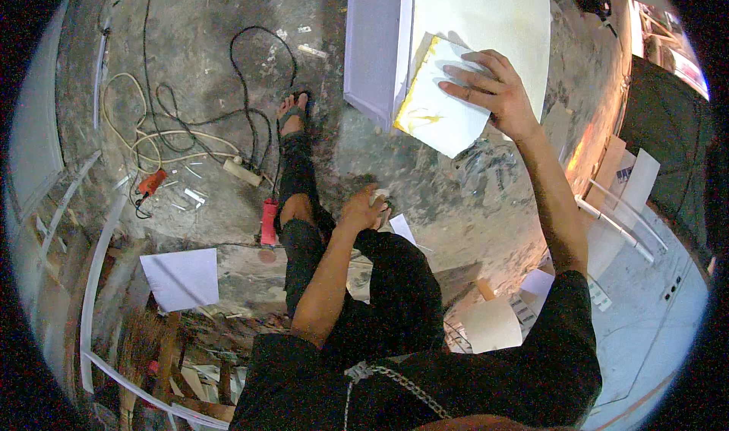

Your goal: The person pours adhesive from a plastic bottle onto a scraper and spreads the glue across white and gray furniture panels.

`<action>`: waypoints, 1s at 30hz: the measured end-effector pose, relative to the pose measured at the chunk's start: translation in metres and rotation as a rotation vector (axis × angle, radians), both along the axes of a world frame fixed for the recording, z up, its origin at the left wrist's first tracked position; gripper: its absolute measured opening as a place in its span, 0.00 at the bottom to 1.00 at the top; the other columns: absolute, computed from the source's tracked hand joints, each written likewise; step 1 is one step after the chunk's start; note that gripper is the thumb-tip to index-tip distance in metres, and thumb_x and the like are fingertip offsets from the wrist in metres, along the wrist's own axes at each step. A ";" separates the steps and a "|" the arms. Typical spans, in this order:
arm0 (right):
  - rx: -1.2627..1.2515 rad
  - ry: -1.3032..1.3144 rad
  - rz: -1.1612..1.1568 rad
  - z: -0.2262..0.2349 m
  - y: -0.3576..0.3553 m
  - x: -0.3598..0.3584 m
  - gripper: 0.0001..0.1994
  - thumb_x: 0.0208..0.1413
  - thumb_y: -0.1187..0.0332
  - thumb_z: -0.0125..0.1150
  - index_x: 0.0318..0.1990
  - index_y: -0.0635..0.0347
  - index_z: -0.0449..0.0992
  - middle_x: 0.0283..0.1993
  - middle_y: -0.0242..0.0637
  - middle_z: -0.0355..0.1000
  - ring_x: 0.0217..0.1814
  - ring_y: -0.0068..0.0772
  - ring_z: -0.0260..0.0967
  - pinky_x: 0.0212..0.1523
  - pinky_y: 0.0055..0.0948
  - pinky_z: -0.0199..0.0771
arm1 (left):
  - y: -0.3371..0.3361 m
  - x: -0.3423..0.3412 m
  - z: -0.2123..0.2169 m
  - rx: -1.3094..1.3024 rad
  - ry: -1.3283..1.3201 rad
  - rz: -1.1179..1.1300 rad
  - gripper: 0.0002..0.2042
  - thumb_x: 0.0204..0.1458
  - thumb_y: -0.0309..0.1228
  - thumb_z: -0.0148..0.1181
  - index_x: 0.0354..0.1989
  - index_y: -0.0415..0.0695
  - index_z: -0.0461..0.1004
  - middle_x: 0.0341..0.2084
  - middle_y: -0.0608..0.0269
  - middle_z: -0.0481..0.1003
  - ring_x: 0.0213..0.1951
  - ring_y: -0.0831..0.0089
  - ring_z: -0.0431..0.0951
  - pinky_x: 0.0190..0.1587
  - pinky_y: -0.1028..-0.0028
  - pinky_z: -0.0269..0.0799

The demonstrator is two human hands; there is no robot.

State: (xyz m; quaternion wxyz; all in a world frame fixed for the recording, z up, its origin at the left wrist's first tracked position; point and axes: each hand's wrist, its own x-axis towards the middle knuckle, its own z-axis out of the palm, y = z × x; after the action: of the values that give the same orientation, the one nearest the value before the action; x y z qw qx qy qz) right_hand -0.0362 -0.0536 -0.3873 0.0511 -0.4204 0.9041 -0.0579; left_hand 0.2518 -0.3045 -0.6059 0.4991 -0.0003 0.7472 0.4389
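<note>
Nearest the camera, the person's dark-clothed legs fill the lower middle, one knee raised, and the left hand (364, 209) rests on that knee. Its fingers are curled around a small pale object; whether they grip it tightly I cannot tell. The resting hand seems to brace the body while the other arm reaches out.

Beside that knee, a little left, a red-handled tool (268, 224) lies on the concrete floor (425, 180), close enough to pick up. Further left sits a loose white sheet (182, 277), and beyond it an orange tool (152, 182) among tangled cables (190, 119) that trail away from the work.

Farther out on the right, the right arm stretches forward and the right hand (490, 89) lies flat, fingers spread, on a white sheet with a yellow edge (437, 112). The open palm looks meant to press the sheet down and keep it from sliding. The sheet rests on the corner of a pale board (486, 13), overhanging it toward the person. A lilac panel (376, 44) stands on edge against the board's left side.
</note>
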 end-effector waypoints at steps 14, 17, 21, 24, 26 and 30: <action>-0.101 -0.037 -0.161 0.017 0.004 -0.090 0.23 0.46 0.64 0.64 0.53 0.41 0.81 0.57 0.28 0.77 0.61 0.41 0.70 0.61 0.45 0.66 | 0.007 -0.078 0.030 -0.107 -0.063 -0.028 0.31 0.57 0.48 0.56 0.64 0.41 0.65 0.54 0.42 0.74 0.56 0.46 0.75 0.58 0.52 0.69; -0.058 -0.020 -0.034 0.000 0.010 -0.126 0.22 0.48 0.67 0.61 0.54 0.41 0.81 0.58 0.28 0.76 0.64 0.41 0.68 0.63 0.46 0.65 | 0.019 -0.059 0.007 -0.056 0.019 0.146 0.31 0.56 0.48 0.57 0.64 0.42 0.66 0.51 0.41 0.76 0.55 0.45 0.75 0.57 0.53 0.70; -0.110 0.001 0.044 -0.022 0.020 -0.164 0.23 0.48 0.67 0.63 0.55 0.39 0.80 0.60 0.26 0.75 0.64 0.41 0.68 0.64 0.47 0.65 | 0.036 -0.066 -0.006 -0.086 0.057 0.151 0.29 0.55 0.48 0.58 0.60 0.42 0.68 0.51 0.40 0.75 0.52 0.43 0.76 0.54 0.52 0.72; -0.180 -0.008 0.205 -0.031 0.020 -0.172 0.24 0.47 0.68 0.63 0.56 0.38 0.80 0.60 0.24 0.75 0.64 0.40 0.68 0.64 0.46 0.65 | 0.064 -0.071 0.003 -0.192 0.023 0.220 0.29 0.56 0.49 0.57 0.60 0.42 0.68 0.51 0.40 0.75 0.51 0.43 0.77 0.53 0.52 0.72; -0.188 0.012 0.286 -0.030 0.014 -0.169 0.21 0.46 0.64 0.68 0.52 0.43 0.82 0.56 0.28 0.77 0.62 0.42 0.69 0.59 0.44 0.66 | 0.082 -0.069 -0.001 -0.212 -0.009 0.266 0.28 0.57 0.49 0.56 0.59 0.42 0.69 0.51 0.41 0.75 0.51 0.43 0.76 0.53 0.52 0.72; -0.164 0.038 0.384 -0.037 0.018 -0.153 0.20 0.47 0.64 0.67 0.52 0.42 0.82 0.56 0.26 0.78 0.61 0.41 0.69 0.59 0.43 0.66 | 0.129 -0.038 -0.007 -0.174 0.088 0.422 0.26 0.59 0.51 0.54 0.56 0.42 0.71 0.52 0.42 0.75 0.52 0.45 0.76 0.53 0.53 0.72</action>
State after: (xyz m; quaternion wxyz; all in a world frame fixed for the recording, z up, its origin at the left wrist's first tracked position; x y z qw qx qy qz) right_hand -0.1892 -0.0360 -0.4243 0.0096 -0.5886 0.8005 -0.1125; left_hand 0.2139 -0.1752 -0.6131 0.3613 -0.1804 0.7867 0.4669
